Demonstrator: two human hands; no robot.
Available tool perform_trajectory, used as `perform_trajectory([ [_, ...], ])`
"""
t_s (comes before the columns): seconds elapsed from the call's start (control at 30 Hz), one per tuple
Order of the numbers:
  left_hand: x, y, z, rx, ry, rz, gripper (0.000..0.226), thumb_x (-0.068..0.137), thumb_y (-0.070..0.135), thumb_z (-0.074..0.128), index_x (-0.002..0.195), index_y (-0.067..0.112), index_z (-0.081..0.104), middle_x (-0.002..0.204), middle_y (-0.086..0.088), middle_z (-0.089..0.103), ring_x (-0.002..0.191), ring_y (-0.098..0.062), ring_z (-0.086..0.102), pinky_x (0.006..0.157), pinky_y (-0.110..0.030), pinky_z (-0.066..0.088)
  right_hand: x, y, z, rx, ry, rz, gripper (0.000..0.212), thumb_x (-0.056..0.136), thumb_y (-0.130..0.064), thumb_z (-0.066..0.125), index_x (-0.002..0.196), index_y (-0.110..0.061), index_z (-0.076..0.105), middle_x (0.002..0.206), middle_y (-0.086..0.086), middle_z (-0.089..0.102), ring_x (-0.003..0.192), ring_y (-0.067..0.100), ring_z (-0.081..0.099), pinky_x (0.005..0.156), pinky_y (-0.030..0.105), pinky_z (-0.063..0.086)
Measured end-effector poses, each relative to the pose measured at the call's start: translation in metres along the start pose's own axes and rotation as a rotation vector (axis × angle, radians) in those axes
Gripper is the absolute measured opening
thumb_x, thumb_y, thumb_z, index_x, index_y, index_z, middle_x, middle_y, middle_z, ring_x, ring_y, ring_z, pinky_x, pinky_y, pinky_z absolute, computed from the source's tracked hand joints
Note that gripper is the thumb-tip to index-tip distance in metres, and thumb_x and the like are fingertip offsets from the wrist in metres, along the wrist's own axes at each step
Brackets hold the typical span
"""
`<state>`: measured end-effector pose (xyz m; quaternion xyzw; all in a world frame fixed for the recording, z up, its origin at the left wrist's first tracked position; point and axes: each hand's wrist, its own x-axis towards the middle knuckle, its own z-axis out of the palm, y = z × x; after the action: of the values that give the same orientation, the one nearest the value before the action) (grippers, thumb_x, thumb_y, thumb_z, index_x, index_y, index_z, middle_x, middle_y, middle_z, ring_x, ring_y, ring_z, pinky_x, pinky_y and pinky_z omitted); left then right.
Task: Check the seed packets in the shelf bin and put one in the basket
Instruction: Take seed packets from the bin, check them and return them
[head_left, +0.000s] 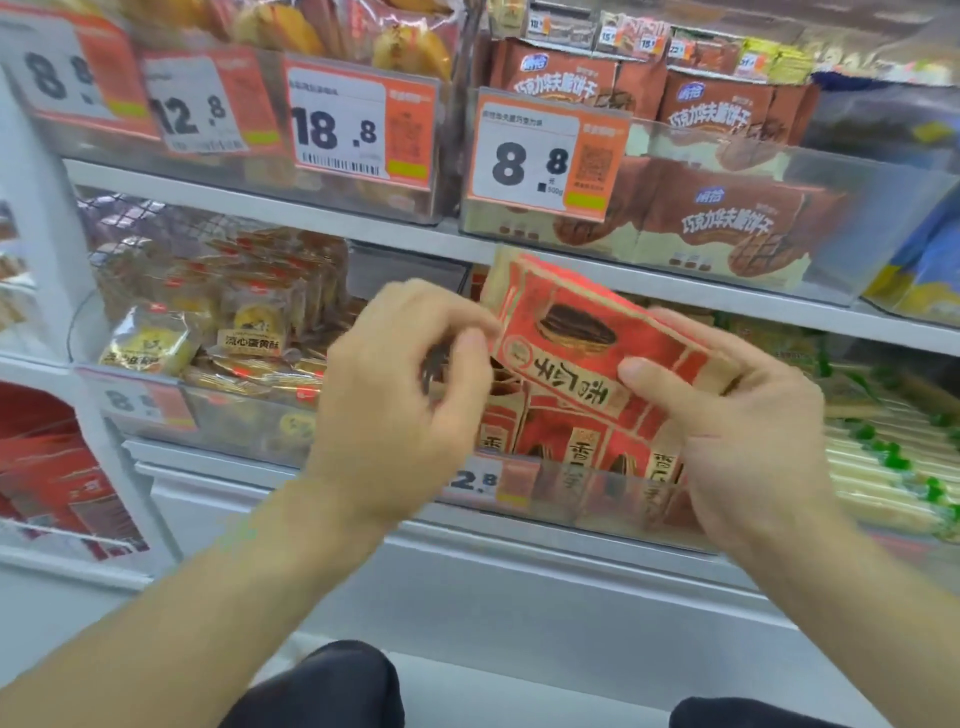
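Your way into the seed bin (597, 488) is from above only; its clear front wall (582, 499) blocks a straight reach, and the shelf edge (675, 291) overhead caps the gap; the lifted packet (582, 343) and both hands fill that opening; neighbouring bins sit tight on either side.

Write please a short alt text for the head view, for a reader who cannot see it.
Both hands hold up a red seed packet before a shop shelf: the right hand grips its lower end, the left hand pinches its left edge. Below it, more red packets stand in a clear shelf bin, with orange price tags above.
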<state>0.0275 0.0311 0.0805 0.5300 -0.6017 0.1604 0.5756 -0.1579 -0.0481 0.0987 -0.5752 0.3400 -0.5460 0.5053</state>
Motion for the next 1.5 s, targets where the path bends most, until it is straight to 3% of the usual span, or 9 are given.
perform_trajectory([
  [0.1, 0.011, -0.044, 0.022, 0.250, -0.345, -0.267, 0.022, 0.097, 0.017, 0.052, 0.113, 0.012, 0.067, 0.109, -0.001, 0.061, 0.109, -0.020, 0.055, 0.095, -0.031, 0.045, 0.019, 0.020, 0.004, -0.494, -0.054, -0.612, 0.033, 0.085, 0.000, 0.079, 0.111, -0.020, 0.077, 0.099, -0.012, 0.077, 0.091, 0.000, 0.074, 0.080, 0.017, 0.059],
  [0.17, 0.017, -0.068, 0.035, 0.327, -0.585, -0.299, 0.031, 0.098, 0.022, 0.050, 0.126, 0.010, 0.058, 0.124, -0.007, 0.056, 0.121, -0.026, 0.047, 0.106, -0.043, 0.041, 0.038, 0.038, 0.006, -0.730, -0.188, -0.963, 0.031, 0.087, 0.004, 0.074, 0.114, -0.011, 0.076, 0.111, -0.004, 0.074, 0.103, 0.009, 0.073, 0.088, 0.027, 0.061],
  [0.3, 0.040, -0.085, 0.046, 0.305, -0.837, -0.434, 0.043, 0.095, 0.030, 0.052, 0.136, 0.018, 0.051, 0.140, -0.006, 0.050, 0.137, -0.030, 0.030, 0.113, -0.049, 0.031, 0.076, 0.049, 0.021, -1.025, -0.276, -1.258, 0.027, 0.085, 0.003, 0.070, 0.107, -0.009, 0.080, 0.108, 0.008, 0.078, 0.103, 0.026, 0.075, 0.080, 0.045, 0.063],
  [0.47, 0.041, -0.092, 0.051, 0.328, -0.948, -0.475, 0.065, 0.080, 0.055, 0.037, 0.137, 0.028, 0.055, 0.143, -0.003, 0.051, 0.137, -0.033, 0.032, 0.112, -0.052, 0.025, 0.093, 0.059, 0.048, -1.265, -0.435, -1.018, 0.052, 0.076, 0.012, 0.074, 0.125, -0.007, 0.072, 0.114, 0.013, 0.076, 0.099, 0.034, 0.074, 0.074, 0.049, 0.063],
  [0.63, 0.040, -0.094, 0.048, 0.353, -1.003, -0.438, 0.069, 0.082, 0.058, 0.029, 0.141, 0.029, 0.050, 0.145, 0.000, 0.047, 0.133, -0.033, 0.039, 0.112, -0.056, 0.029, 0.106, 0.052, 0.064, -1.232, -0.404, -0.510, 0.037, 0.098, -0.011, 0.060, 0.134, -0.017, 0.067, 0.131, 0.006, 0.069, 0.121, 0.027, 0.064, 0.102, 0.034, 0.049],
  [0.73, 0.038, -0.096, 0.050, 0.347, -1.001, -0.418, 0.058, 0.094, 0.054, 0.034, 0.145, 0.028, 0.046, 0.150, 0.001, 0.042, 0.135, -0.033, 0.038, 0.113, -0.056, 0.029, 0.114, 0.052, 0.071, -1.367, -0.412, -0.312, 0.044, 0.101, -0.011, 0.056, 0.144, -0.019, 0.056, 0.134, 0.009, 0.066, 0.113, 0.026, 0.064, 0.090, 0.031, 0.050],
  [1.0, 0.036, -0.100, 0.050, 0.235, -1.018, -0.473, 0.078, 0.075, 0.059, 0.032, 0.145, 0.028, 0.047, 0.154, 0.006, 0.035, 0.140, -0.033, 0.033, 0.114, -0.056, 0.029, 0.123, 0.066, 0.093, -1.585, -0.265, -0.509, 0.041, 0.089, 0.003, 0.057, 0.126, -0.014, 0.062, 0.105, 0.014, 0.069, 0.095, 0.037, 0.065, 0.072, 0.038, 0.051],
  [1.33, 0.038, -0.110, 0.051, 0.081, -1.077, -0.564, 0.084, 0.082, 0.056, 0.044, 0.156, 0.023, 0.029, 0.162, 0.018, 0.016, 0.152, -0.025, 0.016, 0.120, -0.052, 0.022, 0.174, 0.086, 0.103, -1.368, -0.326, -0.208, 0.040, 0.105, -0.026, 0.055, 0.144, -0.021, 0.053, 0.143, 0.006, 0.058, 0.127, 0.028, 0.057, 0.094, 0.030, 0.043],
  [1.5, 0.042, -0.112, 0.050, 0.053, -1.077, -0.586, 0.086, 0.086, 0.056, 0.054, 0.159, 0.028, 0.019, 0.165, 0.017, 0.010, 0.154, -0.026, 0.012, 0.122, -0.053, 0.019, 0.199, 0.098, 0.104, -1.357, -0.378, -0.226, 0.037, 0.104, -0.031, 0.056, 0.140, -0.021, 0.058, 0.130, 0.008, 0.063, 0.116, 0.029, 0.060, 0.085, 0.029, 0.039],
])
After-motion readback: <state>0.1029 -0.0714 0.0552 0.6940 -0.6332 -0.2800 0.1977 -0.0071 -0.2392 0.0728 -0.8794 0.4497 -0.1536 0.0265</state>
